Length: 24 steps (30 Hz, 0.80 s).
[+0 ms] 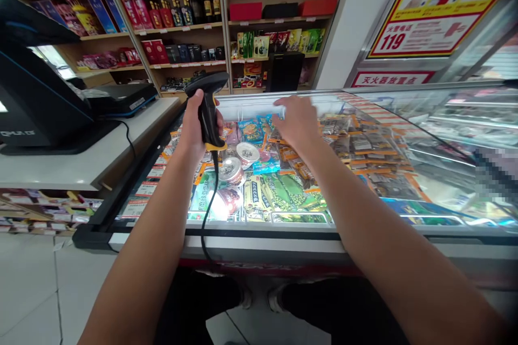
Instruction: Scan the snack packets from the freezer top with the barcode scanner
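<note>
In my left hand (193, 125) is a black and yellow barcode scanner (208, 113), held upright by its handle, its cord (210, 205) hanging down over the front rim. My right hand (298, 121) reaches over the freezer (263, 238) with fingers spread and bent, nothing seen in them. Below it lie blue snack packs (251, 130) and orange-edged bags (297, 164); whether the fingers touch any is unclear. Several round tubs (247, 154) with white lids sit between my hands. Green bean packets (287, 191) lie nearer the front.
At left, a counter (81, 170) carries a black checkout terminal (40, 81) and a scale (121, 97). Shelves (174, 27) of boxes and bottles stand behind the freezer. More bagged goods (364, 143) fill the freezer's right side under glass. A fire notice (424, 38) hangs at right.
</note>
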{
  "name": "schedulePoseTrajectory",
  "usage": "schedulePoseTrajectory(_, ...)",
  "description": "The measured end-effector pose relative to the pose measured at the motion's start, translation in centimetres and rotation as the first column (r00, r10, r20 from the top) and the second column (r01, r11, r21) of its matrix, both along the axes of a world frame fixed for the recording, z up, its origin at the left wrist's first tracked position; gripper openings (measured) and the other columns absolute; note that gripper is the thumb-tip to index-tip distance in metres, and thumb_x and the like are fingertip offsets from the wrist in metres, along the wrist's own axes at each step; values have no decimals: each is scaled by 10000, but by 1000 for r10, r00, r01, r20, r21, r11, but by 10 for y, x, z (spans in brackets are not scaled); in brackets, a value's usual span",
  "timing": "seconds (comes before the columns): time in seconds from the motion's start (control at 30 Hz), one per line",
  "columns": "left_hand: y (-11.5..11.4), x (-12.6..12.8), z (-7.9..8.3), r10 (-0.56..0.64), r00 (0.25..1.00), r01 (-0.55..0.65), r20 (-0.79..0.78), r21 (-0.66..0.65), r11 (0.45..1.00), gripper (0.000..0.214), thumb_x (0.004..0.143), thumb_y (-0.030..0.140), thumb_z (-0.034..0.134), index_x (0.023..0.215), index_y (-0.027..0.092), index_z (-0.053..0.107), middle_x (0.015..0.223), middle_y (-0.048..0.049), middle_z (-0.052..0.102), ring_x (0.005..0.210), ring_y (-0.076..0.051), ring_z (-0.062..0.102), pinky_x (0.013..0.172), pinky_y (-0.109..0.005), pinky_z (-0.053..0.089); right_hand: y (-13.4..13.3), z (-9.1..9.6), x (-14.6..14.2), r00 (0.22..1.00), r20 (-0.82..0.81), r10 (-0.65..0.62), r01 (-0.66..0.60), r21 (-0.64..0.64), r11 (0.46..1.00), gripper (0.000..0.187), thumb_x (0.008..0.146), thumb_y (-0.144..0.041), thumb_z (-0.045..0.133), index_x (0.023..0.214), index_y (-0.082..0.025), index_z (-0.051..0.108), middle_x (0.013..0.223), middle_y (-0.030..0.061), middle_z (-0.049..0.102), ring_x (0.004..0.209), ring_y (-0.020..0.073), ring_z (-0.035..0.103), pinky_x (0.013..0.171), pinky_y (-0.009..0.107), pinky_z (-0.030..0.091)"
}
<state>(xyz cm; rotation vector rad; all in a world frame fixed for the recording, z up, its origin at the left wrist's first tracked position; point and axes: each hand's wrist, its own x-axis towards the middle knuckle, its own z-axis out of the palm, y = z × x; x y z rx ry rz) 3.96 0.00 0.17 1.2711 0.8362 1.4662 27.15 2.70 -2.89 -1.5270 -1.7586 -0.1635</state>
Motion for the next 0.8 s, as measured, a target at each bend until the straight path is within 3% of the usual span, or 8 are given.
schedulePoseTrajectory(0.07, 2, -1, 0, 56, 997, -56, 50, 1, 998, 503, 915, 667, 363, 903, 219, 593, 531, 17, 515, 407, -111, 474, 404, -238, 354, -11, -13, -39, 961, -94, 260, -274, -192, 942, 221, 921, -342, 629, 1075, -211, 718, 988, 110, 728, 959, 303, 657, 874, 468, 498)
schedulePoseTrajectory(0.13, 2, -1, -1, 85, 994, -85, 61, -7, 996, 490, 916, 660, 364, 913, 225, 591, 541, 17, 514, 430, -117, 496, 420, -242, 357, -23, -27, -77, 913, -138, 385, -408, -358, 840, 333, 916, -472, 626, 1125, -220, 685, 984, 102, 733, 880, 291, 676, 775, 428, 514)
schedulePoseTrajectory(0.2, 2, -1, -2, 96, 994, -96, 55, -7, 995, 516, 902, 694, 382, 980, 234, 602, 550, 15, 521, 461, -132, 532, 435, -251, 363, -34, -40, -108, 924, -132, 358, -379, -430, 819, 434, 888, -494, 645, 1213, -206, 614, 1040, 130, 726, 929, 322, 676, 761, 431, 507)
schedulePoseTrajectory(0.3, 0, 0, -2, 94, 995, -94, 36, -19, 995, 578, 883, 741, 387, 1075, 242, 607, 549, 9, 532, 493, -155, 572, 443, -262, 373, -37, -51, -130, 965, -61, 255, -256, -427, 867, 484, 864, -430, 655, 1261, -180, 536, 1104, 175, 710, 1074, 398, 632, 841, 511, 473)
schedulePoseTrajectory(0.4, -2, 3, 0, 93, 995, -92, 22, -41, 995, 571, 894, 727, 385, 1092, 238, 605, 548, 6, 536, 509, -161, 589, 445, -259, 383, -31, -56, -131, 962, -131, 238, -271, -426, 863, 465, 858, -350, 643, 1281, -214, 503, 1095, 130, 723, 1103, 389, 621, 900, 548, 440)
schedulePoseTrajectory(0.5, -3, 4, 1, 85, 996, -84, 28, -48, 995, 543, 913, 694, 377, 1082, 230, 602, 541, 7, 532, 511, -155, 591, 438, -250, 384, -27, -57, -127, 947, -209, 244, -314, -435, 844, 416, 856, -288, 633, 1255, -252, 519, 1058, 77, 728, 1065, 332, 640, 912, 498, 452)
schedulePoseTrajectory(0.67, -3, 3, 1, 61, 997, -60, 41, -35, 998, 535, 929, 679, 363, 1087, 228, 603, 541, 9, 542, 517, -150, 596, 438, -246, 385, -32, -59, -135, 984, 32, 175, -146, -416, 898, 588, 848, -542, 665, 1276, -161, 533, 1288, 230, 561, 1258, 434, 476, 977, 541, 410)
schedulePoseTrajectory(0.8, -2, 3, -1, 60, 998, -59, 31, -34, 998, 547, 925, 691, 368, 1086, 226, 607, 556, 0, 561, 510, -150, 588, 445, -257, 395, -23, -59, -130, 974, -83, 210, -225, -464, 857, 509, 808, -470, 736, 1173, -157, 567, 1291, 234, 541, 1250, 437, 475, 965, 550, 421)
